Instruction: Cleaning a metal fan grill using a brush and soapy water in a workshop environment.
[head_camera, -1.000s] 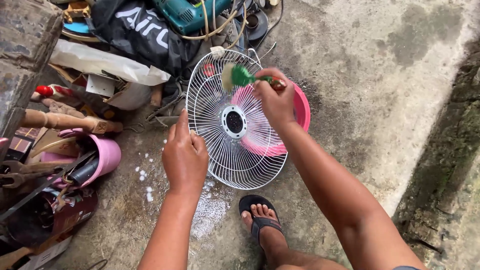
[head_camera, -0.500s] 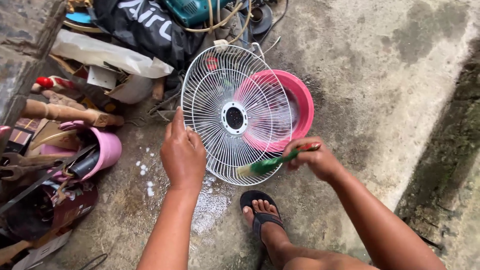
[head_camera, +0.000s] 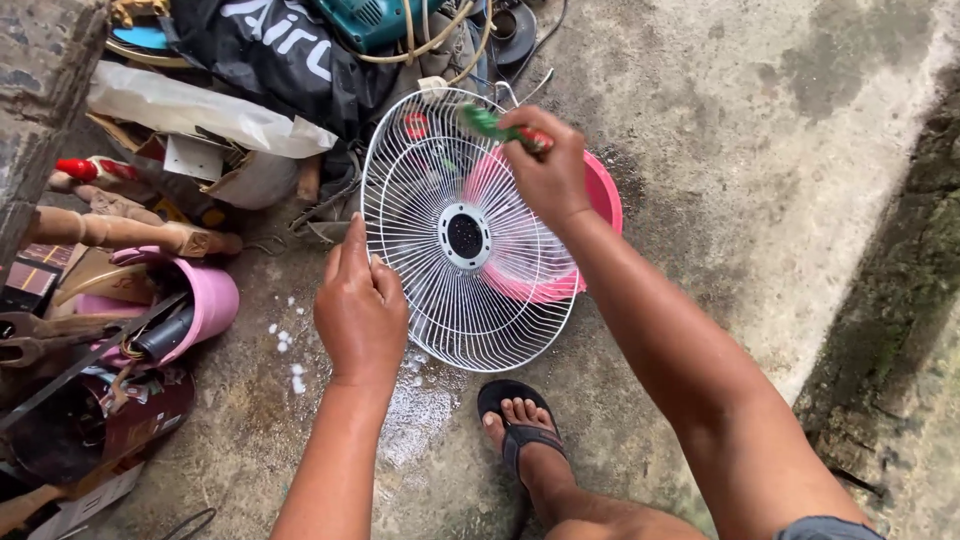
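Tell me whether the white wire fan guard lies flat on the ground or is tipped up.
Tipped up. The white wire fan guard leans over the pink plastic basin, with the left hand gripping its rim.

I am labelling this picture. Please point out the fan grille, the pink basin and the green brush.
fan grille (head_camera: 465, 236): head view, centre hub.
pink basin (head_camera: 604, 200): head view, right rim.
green brush (head_camera: 486, 122): head view, green head.

The right hand (head_camera: 548, 172) covers most of the green brush (head_camera: 487, 122), so only a blurry tip shows. The pink basin (head_camera: 605, 195) sits behind the white fan guard (head_camera: 440, 300), and its inside is hard to see. The left hand (head_camera: 360, 312) hides part of the guard's rim. The top edge cuts off the black bag (head_camera: 285, 60) and the teal tool (head_camera: 365, 20).
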